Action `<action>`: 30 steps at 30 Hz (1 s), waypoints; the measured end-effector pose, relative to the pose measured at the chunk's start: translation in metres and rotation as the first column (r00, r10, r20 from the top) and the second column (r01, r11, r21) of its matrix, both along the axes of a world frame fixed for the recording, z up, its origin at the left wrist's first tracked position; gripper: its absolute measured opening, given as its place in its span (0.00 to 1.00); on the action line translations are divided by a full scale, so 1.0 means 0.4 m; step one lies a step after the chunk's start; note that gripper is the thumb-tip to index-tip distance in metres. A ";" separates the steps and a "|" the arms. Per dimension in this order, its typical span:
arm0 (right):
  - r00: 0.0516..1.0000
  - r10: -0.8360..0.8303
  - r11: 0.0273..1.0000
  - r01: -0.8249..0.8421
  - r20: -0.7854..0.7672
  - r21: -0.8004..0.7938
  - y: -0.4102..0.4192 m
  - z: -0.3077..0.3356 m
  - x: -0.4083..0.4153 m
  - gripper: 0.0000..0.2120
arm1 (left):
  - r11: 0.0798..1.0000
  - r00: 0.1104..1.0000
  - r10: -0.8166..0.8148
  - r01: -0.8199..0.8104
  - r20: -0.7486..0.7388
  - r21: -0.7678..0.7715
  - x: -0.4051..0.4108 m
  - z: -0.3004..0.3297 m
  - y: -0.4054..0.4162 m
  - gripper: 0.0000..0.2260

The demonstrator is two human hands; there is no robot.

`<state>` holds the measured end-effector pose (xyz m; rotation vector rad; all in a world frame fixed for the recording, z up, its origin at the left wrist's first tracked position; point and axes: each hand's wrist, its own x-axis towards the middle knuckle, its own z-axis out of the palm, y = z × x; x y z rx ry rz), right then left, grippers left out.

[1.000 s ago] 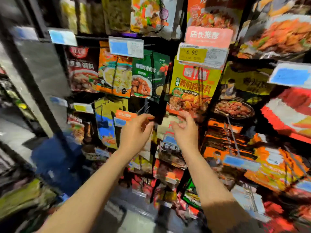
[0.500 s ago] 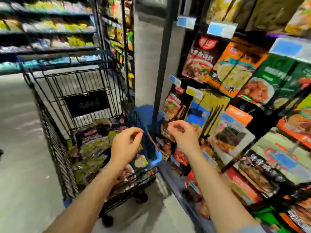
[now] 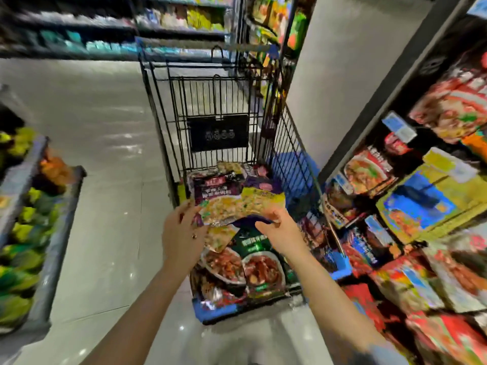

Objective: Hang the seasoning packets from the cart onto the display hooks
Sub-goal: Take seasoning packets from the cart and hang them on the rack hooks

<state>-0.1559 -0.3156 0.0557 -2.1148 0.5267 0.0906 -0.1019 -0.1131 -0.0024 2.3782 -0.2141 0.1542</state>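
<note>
Over the cart (image 3: 163,106), both hands, left (image 3: 181,233) and right (image 3: 282,233), grip a yellow packet (image 3: 237,208) by its edges above the pile; lifting it flat, hang-hole uppermost, should ease threading onto the hooks at right.

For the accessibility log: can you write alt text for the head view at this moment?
Both hands, left hand and right hand, hold a bunch of yellow-green seasoning packets above a black wire cart holding more packets. Display hooks with hanging packets fill the right side; a grey floor aisle lies left.
</note>
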 end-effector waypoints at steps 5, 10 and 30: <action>0.991 0.097 0.988 -0.107 -0.092 -0.115 -0.030 -0.080 0.115 0.19 | 0.993 0.993 0.110 -0.111 0.048 0.028 0.078 -0.056 -0.002 0.23; 0.927 0.273 0.929 -0.324 -0.258 -0.180 -0.067 -0.257 0.261 0.26 | 0.961 0.979 0.187 -0.165 -0.080 0.222 0.115 -0.134 -0.015 0.28; 0.619 0.740 0.230 -0.602 -0.265 -0.765 -0.070 -0.474 0.463 0.17 | 0.929 0.973 0.229 -0.220 0.004 0.298 0.120 -0.165 -0.018 0.27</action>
